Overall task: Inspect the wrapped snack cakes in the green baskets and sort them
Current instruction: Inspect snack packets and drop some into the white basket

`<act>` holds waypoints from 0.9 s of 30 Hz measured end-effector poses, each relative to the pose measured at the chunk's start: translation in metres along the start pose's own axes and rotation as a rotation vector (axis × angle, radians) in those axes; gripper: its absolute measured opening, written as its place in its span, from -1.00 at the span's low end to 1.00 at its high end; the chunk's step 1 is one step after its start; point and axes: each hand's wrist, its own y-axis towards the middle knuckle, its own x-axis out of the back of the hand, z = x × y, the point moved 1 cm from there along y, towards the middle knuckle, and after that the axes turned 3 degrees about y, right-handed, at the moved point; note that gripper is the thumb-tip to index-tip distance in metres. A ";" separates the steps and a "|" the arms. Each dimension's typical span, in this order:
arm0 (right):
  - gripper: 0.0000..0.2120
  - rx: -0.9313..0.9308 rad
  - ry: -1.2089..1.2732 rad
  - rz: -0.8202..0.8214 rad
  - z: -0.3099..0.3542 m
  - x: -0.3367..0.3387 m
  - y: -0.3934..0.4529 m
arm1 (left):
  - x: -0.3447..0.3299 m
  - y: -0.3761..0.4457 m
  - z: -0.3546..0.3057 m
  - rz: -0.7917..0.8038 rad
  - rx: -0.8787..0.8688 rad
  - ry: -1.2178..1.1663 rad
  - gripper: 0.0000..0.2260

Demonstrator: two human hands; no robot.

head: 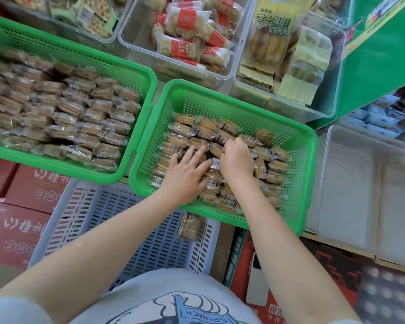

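In the right green basket (297, 174), left hand (185, 176) lies flat, right hand (237, 160) curled.

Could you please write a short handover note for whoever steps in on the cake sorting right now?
Left hand: open, fingers spread flat on the cakes in the right basket.
Right hand: fingers curled among the same cakes; whether it holds one is unclear.
Left basket: filled with cakes in neat rows.
One cake lies alone on the grey crate.
Left to do: the loose pile in the right basket.
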 end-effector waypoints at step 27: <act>-0.85 -0.289 1.547 0.100 -0.014 0.100 -0.130 | 0.106 -0.089 -0.042 -0.007 0.219 -1.903 -0.73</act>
